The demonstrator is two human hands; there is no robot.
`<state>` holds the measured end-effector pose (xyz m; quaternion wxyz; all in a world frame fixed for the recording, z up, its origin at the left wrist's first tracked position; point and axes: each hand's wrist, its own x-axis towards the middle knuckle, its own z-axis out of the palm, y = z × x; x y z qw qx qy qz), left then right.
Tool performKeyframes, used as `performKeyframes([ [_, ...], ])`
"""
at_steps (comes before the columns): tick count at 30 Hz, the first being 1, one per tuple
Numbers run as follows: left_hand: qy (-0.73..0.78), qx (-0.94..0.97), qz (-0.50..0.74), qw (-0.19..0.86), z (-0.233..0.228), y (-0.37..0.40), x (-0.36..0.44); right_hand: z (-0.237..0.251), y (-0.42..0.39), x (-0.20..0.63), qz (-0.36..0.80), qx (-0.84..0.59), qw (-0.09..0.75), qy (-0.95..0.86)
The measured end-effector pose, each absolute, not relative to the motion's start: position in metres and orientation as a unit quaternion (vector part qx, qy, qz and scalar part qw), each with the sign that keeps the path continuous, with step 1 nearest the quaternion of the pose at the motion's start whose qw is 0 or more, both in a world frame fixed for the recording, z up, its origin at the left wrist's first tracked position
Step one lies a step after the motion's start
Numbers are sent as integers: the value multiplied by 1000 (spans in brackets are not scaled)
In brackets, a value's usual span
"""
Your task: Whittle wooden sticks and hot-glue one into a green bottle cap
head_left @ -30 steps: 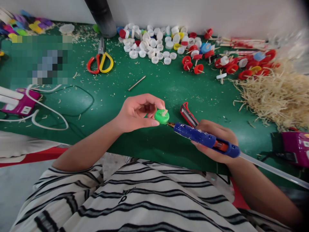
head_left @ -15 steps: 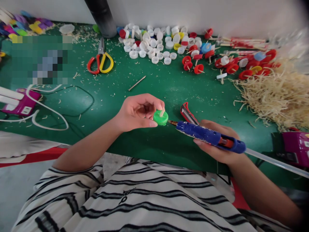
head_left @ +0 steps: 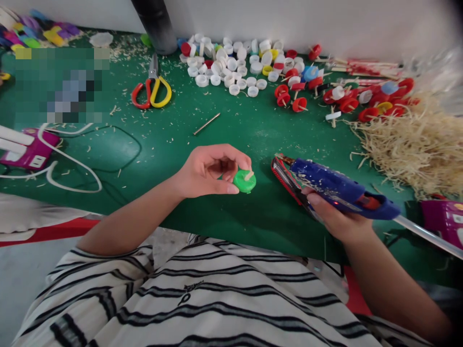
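Between thumb and fingers, my left hand pinches a green bottle cap by its edge. A short pale wooden stick pokes up out of the cap's top. My right hand is wrapped round a blue hot glue gun, partly hidden beneath it. The gun's nozzle points up and left, apart from the cap, and a clear glue stick sticks out of its rear. Under the nozzle lies a red and black utility knife, partly covered by the gun.
Scissors and a thin metal rod lie on the green table. Along the wall are many white bottle caps, red caps with sticks and a heap of wood shavings. Purple power sockets with white cables stand at left.
My right hand has drawn the glue gun away from the cap, right and slightly up. My left hand has shifted slightly right with the cap, which has tilted a little.
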<state>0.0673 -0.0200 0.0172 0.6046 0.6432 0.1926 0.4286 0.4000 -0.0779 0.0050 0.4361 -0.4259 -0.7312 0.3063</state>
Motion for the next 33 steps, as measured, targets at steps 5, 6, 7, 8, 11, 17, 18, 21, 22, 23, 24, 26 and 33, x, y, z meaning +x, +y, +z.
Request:
performKeyframes([
  [5, 213, 627, 473, 581, 13, -19, 68, 18, -78, 390, 327, -432, 392, -744],
  [6, 205, 630, 485, 570, 12, -19, 69, 20, -78, 388, 333, -431, 386, -745],
  [7, 192, 638, 496, 557, 12, -19, 70, 22, -79, 386, 341, -428, 381, -745],
  [8, 175, 647, 507, 541, 11, -19, 71, 23, -79, 385, 349, -426, 378, -744],
  [11, 144, 674, 532, 492, 10, -19, 75, 23, -80, 384, 358, -421, 378, -743],
  [17, 144, 702, 554, 423, 9, -20, 79, 24, -78, 383, 350, -397, 378, -759],
  [18, 139, 706, 556, 416, 9, -20, 80, 24, -78, 383, 349, -397, 377, -761],
  [21, 148, 711, 554, 407, 9, -21, 80, 25, -79, 382, 348, -403, 370, -762],
  [22, 154, 710, 553, 408, 9, -22, 80, 26, -79, 382, 350, -404, 368, -761],
  [23, 156, 710, 552, 409, 9, -22, 80, 26, -79, 382, 352, -404, 368, -760],
  [24, 157, 709, 551, 410, 9, -22, 80, 26, -79, 382, 353, -405, 368, -759],
  [26, 160, 704, 552, 416, 9, -22, 81, 26, -79, 382, 353, -406, 368, -758],
  [33, 195, 679, 552, 443, 9, -24, 81, 24, -80, 381, 364, -430, 367, -741],
])
